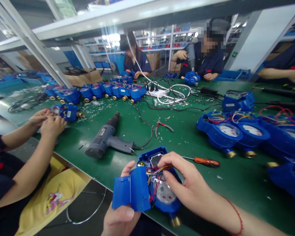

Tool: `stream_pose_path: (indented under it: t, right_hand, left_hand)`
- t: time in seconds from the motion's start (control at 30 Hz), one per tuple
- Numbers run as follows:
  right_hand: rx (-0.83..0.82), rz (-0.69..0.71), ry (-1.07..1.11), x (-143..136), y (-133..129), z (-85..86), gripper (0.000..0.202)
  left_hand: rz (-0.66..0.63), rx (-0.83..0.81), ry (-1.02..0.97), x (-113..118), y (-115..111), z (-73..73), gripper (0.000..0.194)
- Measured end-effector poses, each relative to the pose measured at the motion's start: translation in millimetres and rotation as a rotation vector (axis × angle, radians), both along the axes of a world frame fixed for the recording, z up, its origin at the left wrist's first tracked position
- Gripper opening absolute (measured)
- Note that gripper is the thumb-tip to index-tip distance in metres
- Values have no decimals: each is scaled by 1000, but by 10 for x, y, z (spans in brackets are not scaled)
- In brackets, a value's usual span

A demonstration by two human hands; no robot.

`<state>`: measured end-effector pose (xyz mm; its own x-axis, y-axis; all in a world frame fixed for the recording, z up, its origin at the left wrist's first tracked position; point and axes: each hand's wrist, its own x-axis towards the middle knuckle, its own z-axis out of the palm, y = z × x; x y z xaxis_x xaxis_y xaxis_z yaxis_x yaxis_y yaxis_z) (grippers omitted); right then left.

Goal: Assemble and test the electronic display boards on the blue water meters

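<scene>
A blue water meter (168, 207) with a clear round dial, an open wiring compartment and a brass fitting lies at the table's front edge. My left hand (121, 216) grips a blue plastic piece (131, 190) with two flat panels beside the meter, thumb in front, most fingers hidden behind. Over the compartment, my right hand (186, 182) has thumb and forefinger closed around thin coloured wires (157, 170). Just behind the right hand is an orange-handled screwdriver (206, 162), its shaft partly visible.
A grey heat gun (104, 137) and red-handled nippers (163, 127) lie on the green table (184, 121). Blue meters (227, 134) stand at right, more (113, 90) in a back row. A co-worker's hands (51, 123) handle a meter at left; others sit opposite beyond a power strip (157, 92).
</scene>
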<state>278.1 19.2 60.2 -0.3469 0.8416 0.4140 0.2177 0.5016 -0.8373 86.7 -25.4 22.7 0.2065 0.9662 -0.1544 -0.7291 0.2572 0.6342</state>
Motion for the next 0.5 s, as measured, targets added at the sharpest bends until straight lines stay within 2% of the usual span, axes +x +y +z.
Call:
stream_pose_path:
  t: [0.1,0.23,0.37,0.5]
  right_hand:
    - [49,40,13,34,-41,-20,32]
    - [155,99,-91,26,-81,-55,36]
    - [262,40,-207,31,-85,-88,34]
    - [296,-38,-211,129,-55,-97,36]
  left_hand:
    - [21,-2,35,11,-4,22,82]
    - [39,-26,71,6,-13,38,80]
    - [70,-66,139,26,-34,64,81]
    - [92,-57,281,165,-80,187,84]
